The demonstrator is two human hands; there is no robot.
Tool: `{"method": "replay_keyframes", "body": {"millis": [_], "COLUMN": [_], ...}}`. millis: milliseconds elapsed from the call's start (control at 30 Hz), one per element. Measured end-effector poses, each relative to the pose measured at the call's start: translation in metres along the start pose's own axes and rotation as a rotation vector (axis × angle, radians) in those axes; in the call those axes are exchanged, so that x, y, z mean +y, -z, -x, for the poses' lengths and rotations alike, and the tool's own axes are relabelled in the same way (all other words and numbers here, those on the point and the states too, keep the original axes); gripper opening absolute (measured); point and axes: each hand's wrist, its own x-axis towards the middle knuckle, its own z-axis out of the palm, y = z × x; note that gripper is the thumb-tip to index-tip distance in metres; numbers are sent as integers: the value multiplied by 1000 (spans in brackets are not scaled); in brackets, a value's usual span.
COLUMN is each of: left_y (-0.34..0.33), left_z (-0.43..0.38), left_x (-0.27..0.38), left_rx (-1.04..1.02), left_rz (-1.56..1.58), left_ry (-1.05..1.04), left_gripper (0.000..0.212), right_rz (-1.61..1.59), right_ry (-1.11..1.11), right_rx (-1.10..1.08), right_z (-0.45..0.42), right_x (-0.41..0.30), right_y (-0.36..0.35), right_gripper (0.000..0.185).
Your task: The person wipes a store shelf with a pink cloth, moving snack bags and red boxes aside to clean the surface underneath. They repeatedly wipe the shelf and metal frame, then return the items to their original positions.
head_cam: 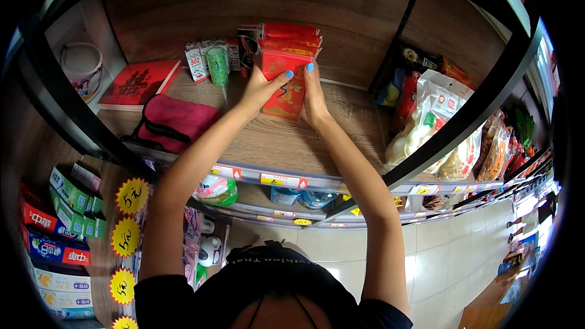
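Note:
My left hand (pixel 258 92) and my right hand (pixel 314 96) grip a pack of red envelopes (pixel 285 93) from its two sides, thumbs on the front face. Gold figures decorate the red front. Behind it, more red packets (pixel 292 32) stand in a row towards the back panel. A dark box (pixel 249 43) is just left of that row. Most of my fingers are hidden behind the pack. The wooden shelf (pixel 283 144) lies under both hands.
Left on the shelf are a green roll stack (pixel 216 66), small glue boxes (pixel 197 63), a red book (pixel 139 81) and a magenta pouch (pixel 176 121). Bagged food (pixel 429 123) stands right, behind a black metal post (pixel 461 121). Price labels line the front edge (pixel 329 183).

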Motion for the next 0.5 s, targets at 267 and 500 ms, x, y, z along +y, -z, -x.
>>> {"method": "replay_keyframes", "body": {"millis": [267,500], "left_y": [16,21], "left_z": [2,10], "left_x": [-3,-17], "left_rx": [-159,-135], "left_rz": [-49,-119], "left_ry": [-11,97], "left_gripper": [67,69], "right_rz": [231,444], "right_ry": [22,10], "right_rx": [-88,-191], "right_z": [-8,7], "right_x": [0,1], "right_y": [28,28], "right_gripper": [82,68]}}
